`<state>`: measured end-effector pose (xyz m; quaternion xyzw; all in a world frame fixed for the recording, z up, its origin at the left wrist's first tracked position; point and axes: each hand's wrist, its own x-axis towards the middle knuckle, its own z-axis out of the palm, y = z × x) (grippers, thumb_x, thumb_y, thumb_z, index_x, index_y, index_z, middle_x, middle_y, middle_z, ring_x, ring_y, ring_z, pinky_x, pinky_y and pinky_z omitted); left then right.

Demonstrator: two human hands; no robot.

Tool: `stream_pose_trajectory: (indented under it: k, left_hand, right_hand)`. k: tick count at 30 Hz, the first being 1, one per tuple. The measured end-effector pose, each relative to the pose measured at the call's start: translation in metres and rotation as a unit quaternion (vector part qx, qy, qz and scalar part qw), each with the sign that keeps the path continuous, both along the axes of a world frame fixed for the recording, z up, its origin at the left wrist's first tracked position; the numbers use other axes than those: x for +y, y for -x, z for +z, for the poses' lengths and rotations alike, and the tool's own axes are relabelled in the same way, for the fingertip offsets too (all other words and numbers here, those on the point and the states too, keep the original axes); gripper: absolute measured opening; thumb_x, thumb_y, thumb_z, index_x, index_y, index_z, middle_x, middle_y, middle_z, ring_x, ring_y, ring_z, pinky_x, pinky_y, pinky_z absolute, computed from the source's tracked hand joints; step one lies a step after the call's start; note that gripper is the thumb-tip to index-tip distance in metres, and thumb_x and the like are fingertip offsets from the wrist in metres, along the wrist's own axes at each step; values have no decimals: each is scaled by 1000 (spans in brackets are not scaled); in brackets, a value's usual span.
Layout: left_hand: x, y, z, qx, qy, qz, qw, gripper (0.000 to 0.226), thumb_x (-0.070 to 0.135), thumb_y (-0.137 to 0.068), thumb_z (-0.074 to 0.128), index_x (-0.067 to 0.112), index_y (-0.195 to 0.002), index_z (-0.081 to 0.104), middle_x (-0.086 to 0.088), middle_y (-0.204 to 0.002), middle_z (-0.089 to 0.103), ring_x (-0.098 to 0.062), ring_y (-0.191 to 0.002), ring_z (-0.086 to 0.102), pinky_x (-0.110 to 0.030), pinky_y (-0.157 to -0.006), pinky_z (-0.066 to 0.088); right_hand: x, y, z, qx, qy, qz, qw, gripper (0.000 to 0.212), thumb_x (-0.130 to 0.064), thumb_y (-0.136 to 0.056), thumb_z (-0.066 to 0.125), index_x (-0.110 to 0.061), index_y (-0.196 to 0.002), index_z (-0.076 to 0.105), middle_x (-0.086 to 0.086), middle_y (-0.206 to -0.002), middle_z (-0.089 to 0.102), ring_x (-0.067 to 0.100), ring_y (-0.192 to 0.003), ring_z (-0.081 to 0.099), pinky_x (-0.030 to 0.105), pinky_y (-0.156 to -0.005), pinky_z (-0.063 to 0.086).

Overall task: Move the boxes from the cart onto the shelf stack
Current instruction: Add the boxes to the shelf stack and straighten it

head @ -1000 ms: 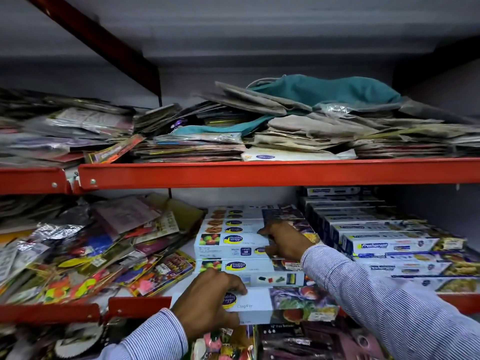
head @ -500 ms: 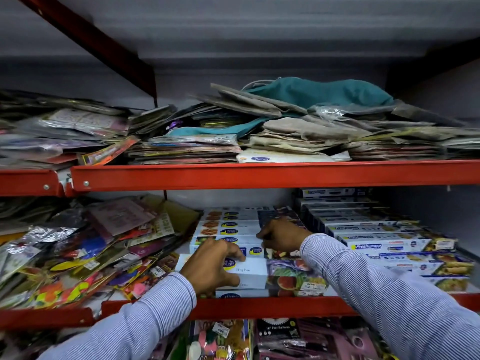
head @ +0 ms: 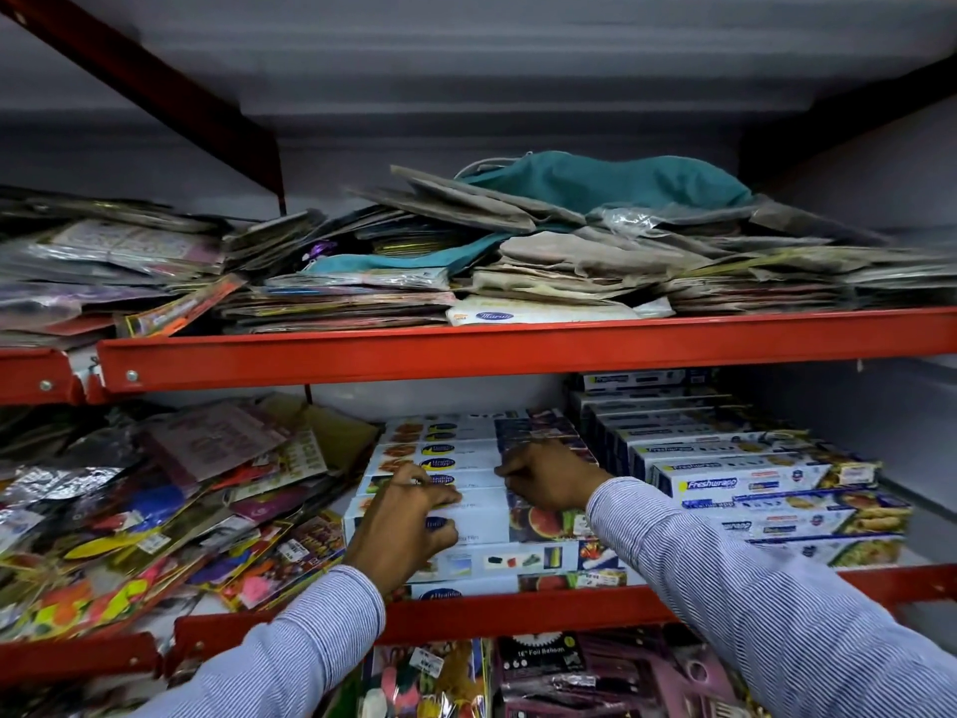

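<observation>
A stack of long white wrap boxes point(head: 468, 450) fills the middle of the lower shelf point(head: 518, 611). The front top box point(head: 484, 520), white with fruit pictures at its right end, lies level on this stack. My left hand point(head: 401, 526) grips that box's left part, fingers curled over its top and front face. My right hand point(head: 549, 481) lies on the top of the same box further right, fingers bent over its rear edge. The cart is out of view.
A second stack of blue-and-white Freshwrapp boxes point(head: 745, 481) stands right beside it. Loose colourful packets point(head: 155, 510) are heaped to the left. The red upper shelf beam point(head: 518, 344) runs just above, piled with bags and packets point(head: 569, 251). Hanging packets point(head: 544, 671) sit below.
The front box has gone from beyond the shelf edge up and back onto the stack. My left hand went with it; my right hand stayed on the stack's top.
</observation>
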<state>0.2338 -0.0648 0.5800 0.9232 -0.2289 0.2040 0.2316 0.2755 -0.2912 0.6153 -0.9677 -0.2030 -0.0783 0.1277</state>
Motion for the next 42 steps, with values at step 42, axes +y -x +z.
stream_pose_trajectory:
  k: [42]
  left_hand:
    - [-6, -3, -56, -181, -200, 94, 959, 68, 51, -97, 27, 9, -150, 15, -20, -159, 12, -44, -145, 4, -76, -108, 8]
  right_hand:
    - [8, 50, -99, -280, 55, -105, 953, 61, -37, -101, 26, -13, -153, 4, 4, -164, 2, 22, -151, 2, 55, -117, 11]
